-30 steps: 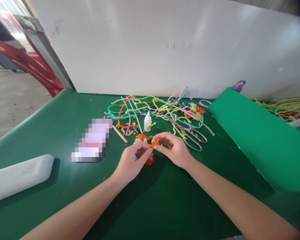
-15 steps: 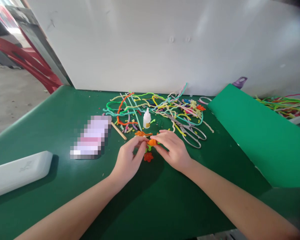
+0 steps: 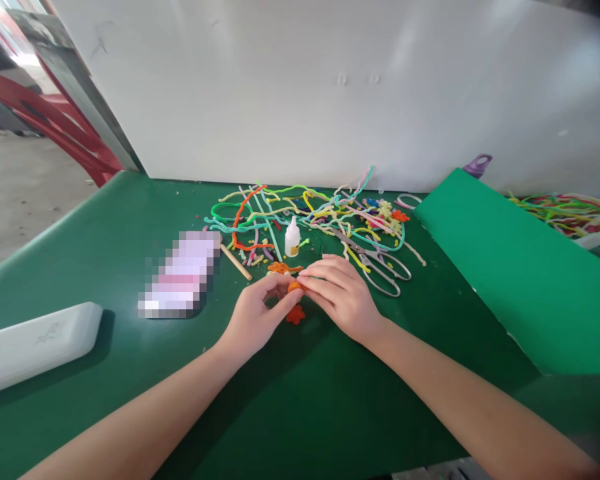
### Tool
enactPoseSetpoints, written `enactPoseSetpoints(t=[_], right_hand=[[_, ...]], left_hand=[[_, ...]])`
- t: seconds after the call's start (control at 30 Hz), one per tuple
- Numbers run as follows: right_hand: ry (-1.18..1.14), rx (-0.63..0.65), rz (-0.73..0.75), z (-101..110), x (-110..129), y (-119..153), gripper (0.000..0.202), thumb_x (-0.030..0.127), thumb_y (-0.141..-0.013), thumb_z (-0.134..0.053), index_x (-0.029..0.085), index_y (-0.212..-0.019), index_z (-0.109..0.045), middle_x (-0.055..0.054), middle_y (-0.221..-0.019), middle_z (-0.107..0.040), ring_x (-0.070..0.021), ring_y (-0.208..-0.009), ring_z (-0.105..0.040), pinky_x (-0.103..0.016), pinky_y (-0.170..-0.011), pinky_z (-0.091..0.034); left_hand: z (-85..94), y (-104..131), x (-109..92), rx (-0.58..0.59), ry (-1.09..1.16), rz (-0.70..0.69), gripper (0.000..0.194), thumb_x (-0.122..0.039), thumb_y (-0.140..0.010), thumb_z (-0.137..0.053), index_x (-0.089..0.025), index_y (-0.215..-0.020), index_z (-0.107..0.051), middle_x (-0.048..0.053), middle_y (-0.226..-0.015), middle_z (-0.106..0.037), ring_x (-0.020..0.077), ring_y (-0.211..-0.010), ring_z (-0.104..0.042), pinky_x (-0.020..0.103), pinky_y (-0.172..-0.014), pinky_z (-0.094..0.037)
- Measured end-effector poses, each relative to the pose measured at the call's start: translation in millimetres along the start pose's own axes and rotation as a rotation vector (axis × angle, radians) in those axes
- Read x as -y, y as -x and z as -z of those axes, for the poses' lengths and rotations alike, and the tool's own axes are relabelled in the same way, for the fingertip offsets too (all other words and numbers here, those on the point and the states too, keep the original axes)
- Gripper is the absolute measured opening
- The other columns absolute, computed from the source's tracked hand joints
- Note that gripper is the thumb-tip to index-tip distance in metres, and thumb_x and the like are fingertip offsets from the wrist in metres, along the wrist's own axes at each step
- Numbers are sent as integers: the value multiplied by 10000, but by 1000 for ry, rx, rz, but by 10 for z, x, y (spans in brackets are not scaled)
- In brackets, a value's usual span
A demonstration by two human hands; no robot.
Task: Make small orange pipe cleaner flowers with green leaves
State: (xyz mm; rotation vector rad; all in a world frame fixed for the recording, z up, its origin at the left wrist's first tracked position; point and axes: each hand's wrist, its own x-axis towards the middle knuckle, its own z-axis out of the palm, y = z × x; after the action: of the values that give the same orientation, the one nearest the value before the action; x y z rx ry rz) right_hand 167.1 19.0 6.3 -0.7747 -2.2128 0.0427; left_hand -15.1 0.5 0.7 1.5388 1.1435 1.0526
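My left hand [image 3: 263, 310] and my right hand [image 3: 341, 293] meet over the middle of the table. Between their fingertips they pinch a small orange pipe-cleaner piece [image 3: 295, 286], mostly covered by the fingers. Just below it a red-orange pipe-cleaner flower [image 3: 295, 315] lies on the green tabletop. Behind my fingers lies another orange pipe-cleaner piece [image 3: 280, 267]. A small white glue bottle [image 3: 292, 239] stands upright beyond that. To the right of the bottle rest grey-handled scissors [image 3: 380, 261], partly under loose stems.
Tangled coloured pipe cleaners [image 3: 300, 205] spread along the back by the white panel [image 3: 300, 93]. A wooden stick [image 3: 236, 262] and a blurred phone [image 3: 180, 275] are left, with a long white case [image 3: 40, 347] nearer. A green board [image 3: 520, 280] lies right, before more stems [image 3: 570, 217].
My left thumb has closed over the orange piece, and my right fingertips have shifted slightly left against it. The green bits seen beneath it before are now hidden.
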Motion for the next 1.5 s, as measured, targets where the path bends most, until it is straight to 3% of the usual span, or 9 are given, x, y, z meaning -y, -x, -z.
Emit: enactPoseSetpoints(t=[0.2, 0.47, 0.6, 0.73, 0.83, 1.0, 1.17, 1.33, 1.5], right_hand=[[43, -8, 20, -2, -32, 2, 163, 185, -894, -516, 200, -1019, -620, -32, -896, -693, -152, -853, -622, -397, -952, -426], [-98, 49, -106, 5, 24, -27, 209, 249, -932, -426, 170, -913, -619, -65, -782, -626, -168, -772, -548, -310, -718, -466], [-324, 133, -314, 60, 66, -75, 245, 311, -930, -427, 178, -854, -617, -27, -710, -577, -140, -691, -524, -273, -661, -442], [-830, 288, -625, 45, 85, -99, 310, 386, -911, -444, 170, -716, -550, 15, -619, -500, -108, -592, -498, -258, -614, -450], [-1060, 303, -720, -3, 87, -93, 334, 419, -901, -452, 166, -690, -507, 24, -603, -464, -109, -583, -501, -270, -610, -467], [-373, 88, -376, 11, 27, -44, 209, 307, -924, -444, 184, -861, -600, -33, -763, -586, -147, -735, -539, -298, -709, -464], [145, 65, 158, 133, -45, -14, 175, 138, -902, -457, 167, -994, -603, -75, -853, -637, -198, -891, -541, -340, -818, -478], [335, 54, 368, 216, -34, -56, 176, 114, -887, -489, 162, -1014, -601, -48, -871, -658, -180, -887, -568, -330, -845, -487], [342, 54, 326, 171, -40, -42, 148, 125, -887, -498, 137, -988, -605, -53, -824, -659, -175, -883, -580, -315, -809, -484]], left_hand=[[26, -11, 0, 51, 55, 14, 201, -331, -831, -564, -161, -930, -605, 13, -746, -610, 147, -717, -591, 274, -714, -491], [58, -22, -50, 44, -38, -112, 107, -241, -858, -522, -182, -941, -558, 7, -820, -582, 125, -686, -601, 277, -709, -492], [62, -19, -50, 24, -107, -195, 86, -207, -874, -490, -193, -933, -551, 18, -892, -565, 108, -645, -600, 268, -667, -495], [60, 10, -36, -55, -268, -330, 117, -164, -877, -466, -203, -913, -570, 33, -917, -590, 128, -709, -608, 273, -708, -489], [52, 30, -23, -102, -342, -373, 125, -168, -872, -472, -206, -893, -590, 44, -934, -615, 148, -771, -606, 275, -733, -483], [20, 35, -50, -68, -115, -79, 263, -307, -858, -522, -194, -1096, -506, 36, -888, -619, 127, -616, -608, 264, -610, -486], [8, 13, -88, 161, 234, 188, 401, -437, -923, -324, -121, -813, -547, 44, -647, -639, 116, -432, -571, 232, -432, -382], [12, -14, -84, 224, 286, 172, 268, -392, -876, -490, -136, -801, -517, 25, -700, -642, 110, -460, -599, 214, -443, -390], [15, -8, -61, 142, 155, 58, 142, -316, -883, -504, -178, -917, -495, -39, -626, -575, 122, -537, -628, 223, -510, -430]])
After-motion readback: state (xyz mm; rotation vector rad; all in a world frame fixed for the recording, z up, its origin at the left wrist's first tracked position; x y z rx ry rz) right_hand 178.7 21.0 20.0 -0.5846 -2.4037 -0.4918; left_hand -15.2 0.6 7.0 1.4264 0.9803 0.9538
